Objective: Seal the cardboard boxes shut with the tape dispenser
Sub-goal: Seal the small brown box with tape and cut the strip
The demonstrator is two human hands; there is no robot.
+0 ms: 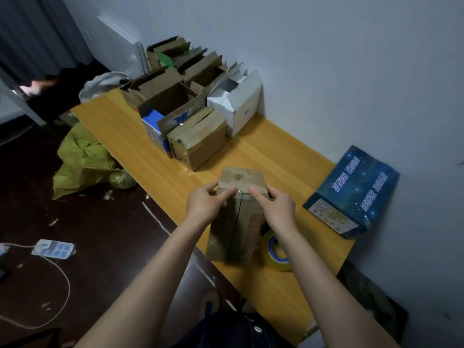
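Note:
A brown cardboard box [234, 229] stands near the front of the orange table [130, 146], its top flaps closed along a dark centre seam. Clear tape crosses its far top edge. My left hand [204, 204] presses a straight index finger on that taped edge, with the thumb on the box's far face. My right hand [277, 209] does the same from the right side. A roll of clear tape with a blue core [276, 252] lies flat on the table just right of the box, partly hidden by my right forearm.
A taped brown box [198, 139] stands farther back, with several open cardboard boxes [173, 96] and a white box [238, 104] behind it by the wall. A dark blue printed box [351, 194] lies at the right. A yellow-green bag [80, 159] and a power strip [54, 248] are on the floor.

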